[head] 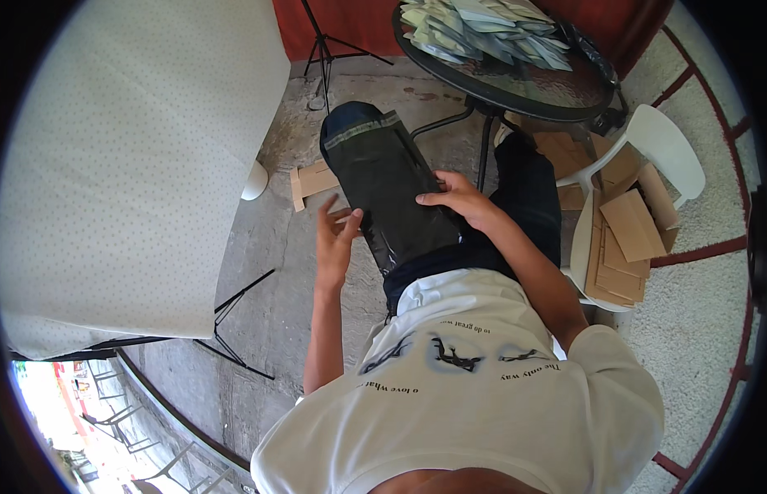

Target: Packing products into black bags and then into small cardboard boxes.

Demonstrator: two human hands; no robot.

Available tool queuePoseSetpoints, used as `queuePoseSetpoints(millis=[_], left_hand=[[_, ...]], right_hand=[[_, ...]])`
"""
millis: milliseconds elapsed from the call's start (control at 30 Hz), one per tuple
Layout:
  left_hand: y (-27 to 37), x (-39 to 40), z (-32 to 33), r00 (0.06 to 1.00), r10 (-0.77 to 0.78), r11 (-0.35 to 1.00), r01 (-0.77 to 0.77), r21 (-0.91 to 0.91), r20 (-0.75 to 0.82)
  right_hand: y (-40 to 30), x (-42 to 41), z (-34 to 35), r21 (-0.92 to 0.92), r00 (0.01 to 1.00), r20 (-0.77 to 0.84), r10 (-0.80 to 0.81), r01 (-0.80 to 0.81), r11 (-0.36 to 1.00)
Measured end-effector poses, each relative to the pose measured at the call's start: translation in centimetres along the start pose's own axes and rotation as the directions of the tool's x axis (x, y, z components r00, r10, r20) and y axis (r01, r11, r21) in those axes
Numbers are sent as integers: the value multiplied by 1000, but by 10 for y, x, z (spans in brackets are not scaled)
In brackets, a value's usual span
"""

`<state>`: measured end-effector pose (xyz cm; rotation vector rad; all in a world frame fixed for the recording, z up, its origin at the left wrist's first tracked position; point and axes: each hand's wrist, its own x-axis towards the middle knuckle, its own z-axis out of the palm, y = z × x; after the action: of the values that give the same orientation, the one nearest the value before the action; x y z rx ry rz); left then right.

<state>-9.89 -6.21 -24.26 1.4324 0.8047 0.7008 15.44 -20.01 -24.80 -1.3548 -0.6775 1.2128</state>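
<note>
A flat black plastic mailer bag (396,185) lies along my left thigh, in dark trousers. A pale strip crosses its far end, near my knee. My right hand (464,196) grips the bag's right edge, its thumb on top and its fingers at the side. Close by the left edge is my left hand (337,238), fingers spread and holding nothing; its thumb tip is near the bag, and whether it touches I cannot tell.
Ahead stands a round glass table (532,92) bearing a heap of plastic-wrapped packets (482,31). Flattened cardboard boxes (624,259) rest on a white chair (581,247) at right. A cardboard piece (315,179) lies on the concrete floor. A dotted cloth (130,167) hangs at left; a black tripod (325,49) stands behind.
</note>
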Motion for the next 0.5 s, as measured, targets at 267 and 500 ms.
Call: queuePoseSetpoints(millis=[267,500], left_hand=[[4,11,12,985,-98,992,107,-61,140],[16,7,29,996,-1,980,20,-198,93]], right_hand=[[-4,3,7,69,994,56,92,-95,993],[-25,-7,15,14,999,-38,-31,31,999]])
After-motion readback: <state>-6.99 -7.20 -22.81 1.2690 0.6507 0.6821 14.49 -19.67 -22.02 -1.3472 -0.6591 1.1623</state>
